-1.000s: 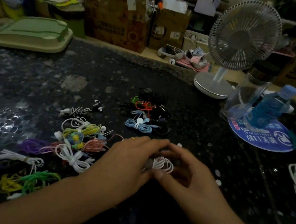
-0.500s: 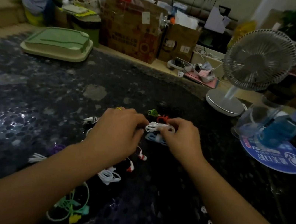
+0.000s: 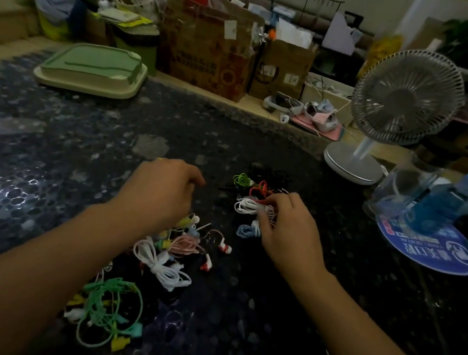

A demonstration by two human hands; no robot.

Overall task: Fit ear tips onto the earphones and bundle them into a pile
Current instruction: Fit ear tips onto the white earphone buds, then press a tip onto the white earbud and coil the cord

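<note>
white bundle: coiled white earphone bundle [image 3: 248, 207] sits at the near edge of the finished pile [image 3: 258, 187], long axis running roughly left-right, looped end sticking out to the left

right hand: right hand [image 3: 285, 231] is on the bundle's right end, fingers [image 3: 276, 202] curled over and pinching the cord, so that end is covered up

left hand: left hand [image 3: 162, 193] hangs just left of the bundle, not touching it, fingers loosely curled, nothing in them that I can see

finished pile: green, red and black coils bunched just behind the white bundle, and a light blue coil [image 3: 245, 230] right in front of it, tucked against the right hand

loose earphones: messy heap of loose earphones [image 3: 172, 247] in front and left of the bundle, partly under the left wrist. White, pink, yellow cords, plus a pair of red-and-white earbuds [image 3: 224, 248] lying apart from each other

mint cord: mint green cord [image 3: 111, 308] sprawled open, well in front of the bundle, beside the left forearm

tabletop: dark speckled tabletop [image 3: 45, 162], pretty dim lighting

fan: small white desk fan [image 3: 402, 112] well behind and right of the bundle

bottle: blue bottle [image 3: 449, 205] on a round blue mat [image 3: 424, 247], off to the right of the bundle

tray: green tray [image 3: 90, 68] far back left of the bundle

boxes: cardboard boxes [image 3: 210, 50] past the tabletop's far edge
</note>
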